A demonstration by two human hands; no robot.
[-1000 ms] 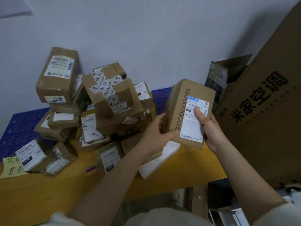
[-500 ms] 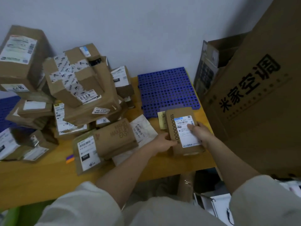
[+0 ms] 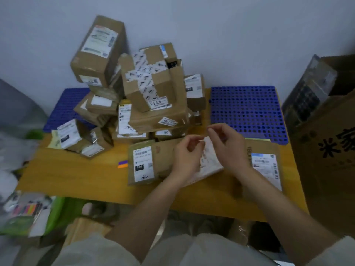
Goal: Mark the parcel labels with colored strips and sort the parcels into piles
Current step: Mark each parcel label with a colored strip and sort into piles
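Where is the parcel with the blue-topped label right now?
In the head view the parcel lies flat on the wooden table at the right, just in front of the blue grid mat and beside the big cardboard box.

Parcel sorting corner, likely courier pickup point or small stockroom. Heap of taped cardboard parcels (image 3: 146, 96) with printed shipping labels and barcodes piled on yellow wooden table (image 3: 76, 175) against bare pale wall (image 3: 211, 35). Blue perforated plastic mats (image 3: 247, 110) laid on tabletop. Large printed appliance carton (image 3: 326, 160) stands at right. Pack of coloured strips (image 3: 28, 210) lies low at left, among bags and clutter.
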